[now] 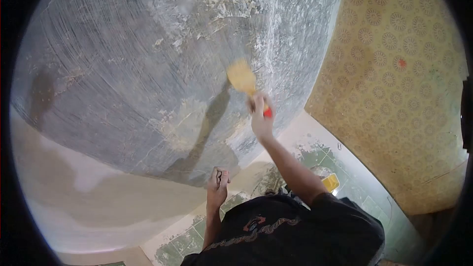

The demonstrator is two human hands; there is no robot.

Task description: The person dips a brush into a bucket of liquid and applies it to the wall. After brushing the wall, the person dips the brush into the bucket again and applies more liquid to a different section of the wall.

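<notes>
Right hand (260, 118) clenches the red handle of 1 brush (242, 78), bristles pointing up-left against the grey scraped wall (123, 69), long axis diagonal. Left hand (217, 182), below it, rests closed near the wall; contents indiscernible.

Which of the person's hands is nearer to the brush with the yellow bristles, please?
The right. The right hand grips the brush by its handle, holding its bristles against the grey wall. The left hand rests lower on the wall, well below the brush and apart from it.

Single head view, close before wall (148, 69)
</notes>
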